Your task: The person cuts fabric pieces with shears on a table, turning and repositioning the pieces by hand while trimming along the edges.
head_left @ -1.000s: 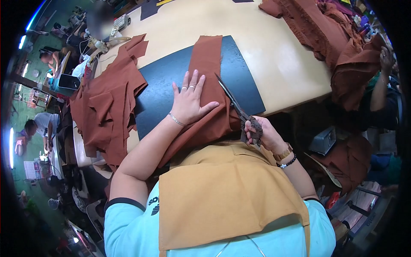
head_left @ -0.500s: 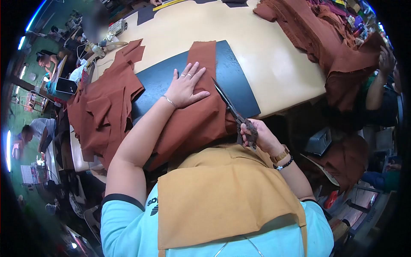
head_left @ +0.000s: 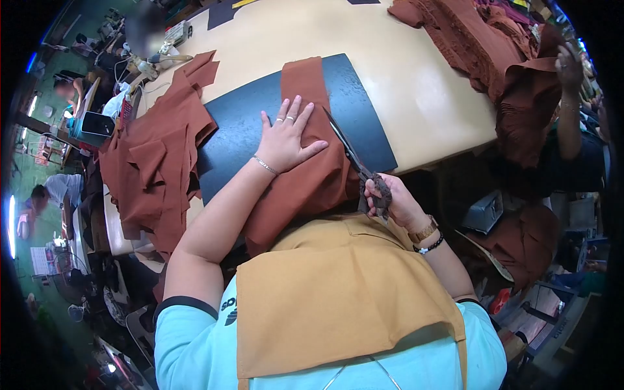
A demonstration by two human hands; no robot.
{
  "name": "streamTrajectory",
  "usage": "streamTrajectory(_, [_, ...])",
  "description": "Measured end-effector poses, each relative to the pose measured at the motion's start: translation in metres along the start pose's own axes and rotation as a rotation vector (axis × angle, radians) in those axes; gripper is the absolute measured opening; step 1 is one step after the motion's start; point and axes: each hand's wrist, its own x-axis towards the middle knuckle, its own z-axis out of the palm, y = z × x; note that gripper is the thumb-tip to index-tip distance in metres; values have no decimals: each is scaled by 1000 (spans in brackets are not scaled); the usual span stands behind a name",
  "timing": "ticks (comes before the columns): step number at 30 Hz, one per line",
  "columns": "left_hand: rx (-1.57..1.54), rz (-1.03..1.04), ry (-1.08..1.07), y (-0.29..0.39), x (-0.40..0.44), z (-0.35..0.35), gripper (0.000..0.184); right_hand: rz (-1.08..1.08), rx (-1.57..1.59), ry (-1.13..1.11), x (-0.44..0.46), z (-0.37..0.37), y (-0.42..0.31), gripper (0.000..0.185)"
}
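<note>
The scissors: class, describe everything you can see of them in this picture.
The scissors look large, with long, narrow, dark, metal-looking blades tapering to a point. Grey-brown wrapping, seemingly cloth, covers the handles, which the right hand grips. They slant up and leftward in the picture, tip away from the person, along the right edge of the brown cloth near the dark board. How far the blades are parted is unclear.

worktop (head_left: 429, 91): pale cream, faintly shiny
tube light (head_left: 12, 227): lit white, well beyond the left edge
green surface (head_left: 47, 227): past that edge, floor or wall unclear
</note>
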Motion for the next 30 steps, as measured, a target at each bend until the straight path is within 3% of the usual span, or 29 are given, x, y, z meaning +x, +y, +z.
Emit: streamTrajectory(30, [-5, -92, 6, 48, -25, 0, 90, -45, 112, 93, -4, 12, 8, 11])
